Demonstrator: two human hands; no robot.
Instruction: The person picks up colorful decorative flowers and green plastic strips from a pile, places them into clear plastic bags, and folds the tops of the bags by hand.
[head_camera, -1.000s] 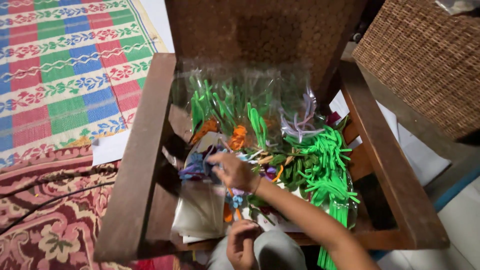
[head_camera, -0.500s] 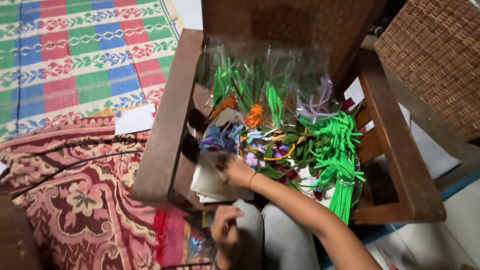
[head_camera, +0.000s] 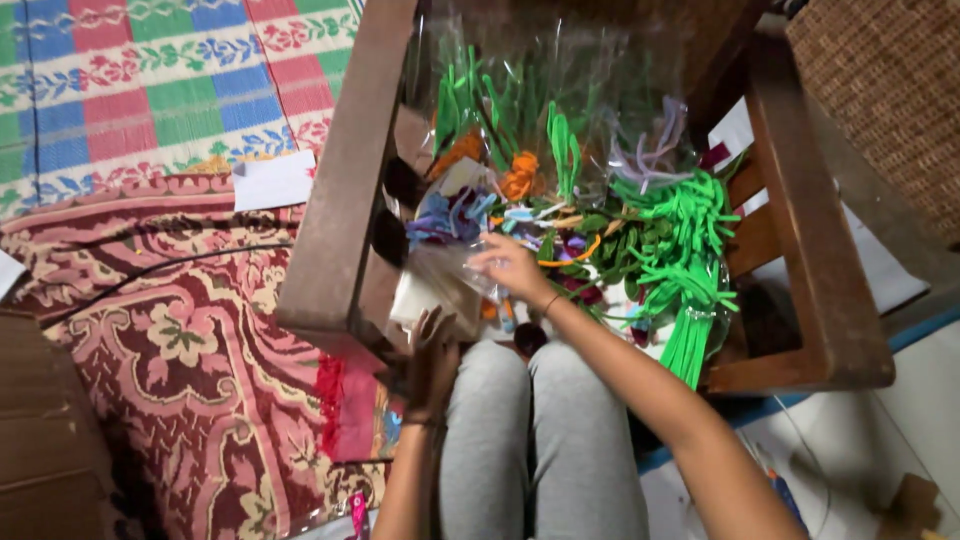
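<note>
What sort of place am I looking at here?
Most likely a room in a home, used for craft work: a wooden armchair heaped with pipe cleaners, patterned rugs on the floor, and a wicker basket beside it.

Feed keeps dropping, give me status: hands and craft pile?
Right hand pinching clear plastic bag on wooden chair. Left hand touching bag's lower edge. Green fuzzy craft stems heaped beside.

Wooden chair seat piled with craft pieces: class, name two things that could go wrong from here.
1. The bundle of bright green fuzzy stems hangs over the front edge of the wooden chair seat, so a nudge might tip it onto the floor.
2. The right hand reaches into a tangled pile while the left hand steadies a clear plastic bag; loose pieces could snag and spill.
</note>
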